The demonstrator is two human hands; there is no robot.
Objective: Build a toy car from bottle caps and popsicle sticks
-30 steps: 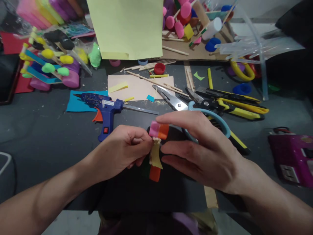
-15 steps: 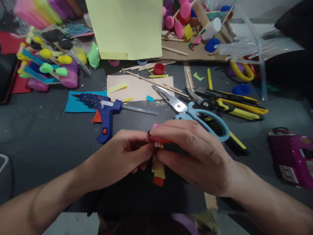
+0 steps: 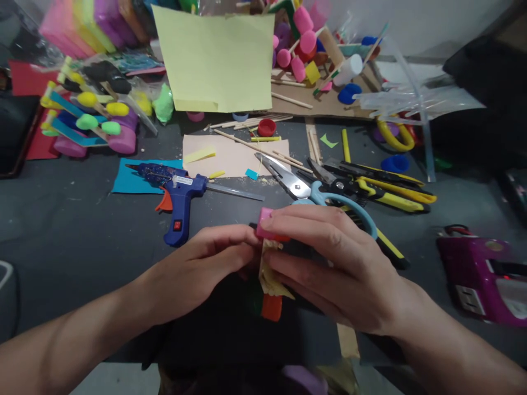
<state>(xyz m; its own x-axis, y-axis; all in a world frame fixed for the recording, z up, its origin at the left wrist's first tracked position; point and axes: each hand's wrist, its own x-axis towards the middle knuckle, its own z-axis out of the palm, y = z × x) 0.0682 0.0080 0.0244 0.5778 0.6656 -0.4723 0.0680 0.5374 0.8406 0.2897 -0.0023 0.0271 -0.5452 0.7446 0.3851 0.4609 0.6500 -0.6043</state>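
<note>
Near edge: both hands meet over the dark table (image 3: 82, 236). Left hand (image 3: 206, 266) pinches a small craft piece (image 3: 268, 274) from the side. Right hand (image 3: 341, 269) grasps it, fingers over its pink cap (image 3: 264, 225). An orange end (image 3: 272, 308) hangs below; the joint is hidden, possibly a stick. Just beyond lie a blue glue gun (image 3: 177, 192) and scissors (image 3: 313, 191). Farther back: tan card (image 3: 234, 153), yellow sheet (image 3: 218, 60).
</note>
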